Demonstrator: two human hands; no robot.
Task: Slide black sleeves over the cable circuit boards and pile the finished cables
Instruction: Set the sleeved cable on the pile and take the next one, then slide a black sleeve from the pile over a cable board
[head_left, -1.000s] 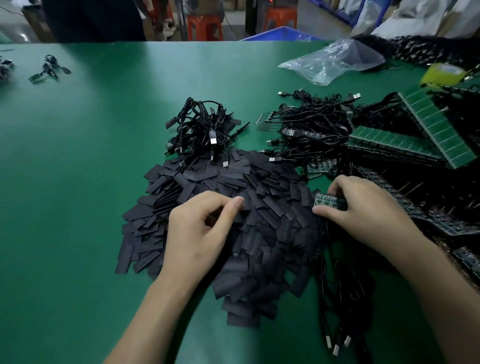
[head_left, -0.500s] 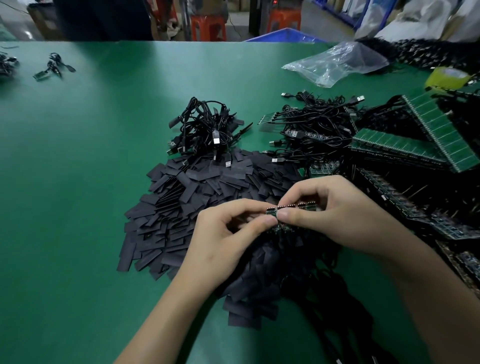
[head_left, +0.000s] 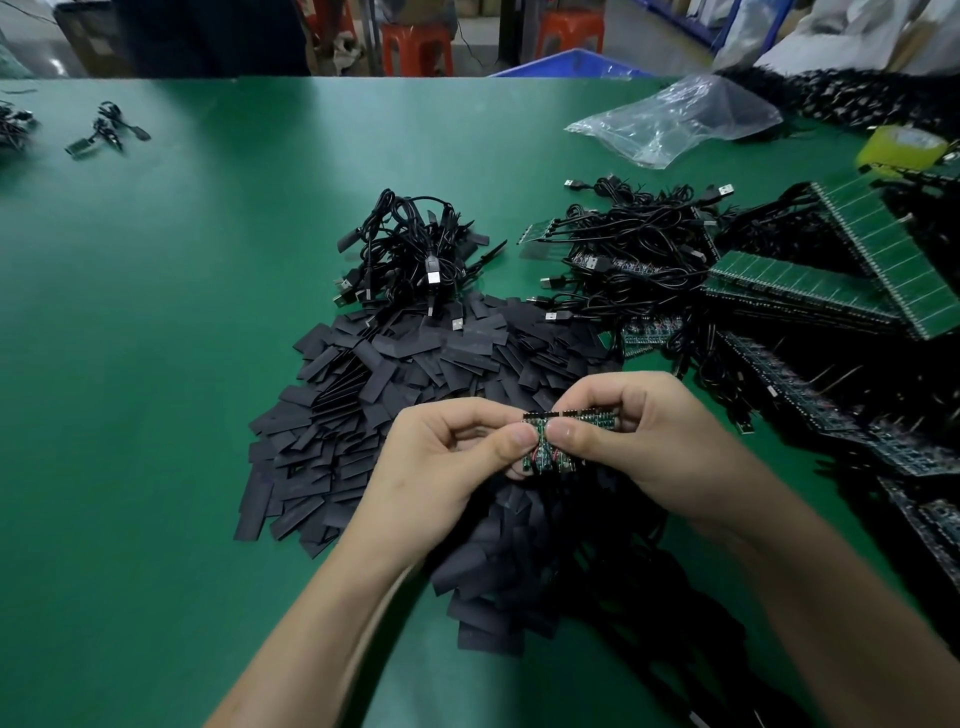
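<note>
A little strip of circuit boards (head_left: 545, 457) is pinched just below the middle of the frame, clamped between the thumbs and curled fingers of both the left hand (head_left: 436, 473) and the right hand (head_left: 660, 441). It's held over the big heap of black sleeves (head_left: 389, 374) spread on the green table (head_left: 182, 338). A pile of cables (head_left: 410, 254) is stacked just behind that heap, at upper center.
</note>
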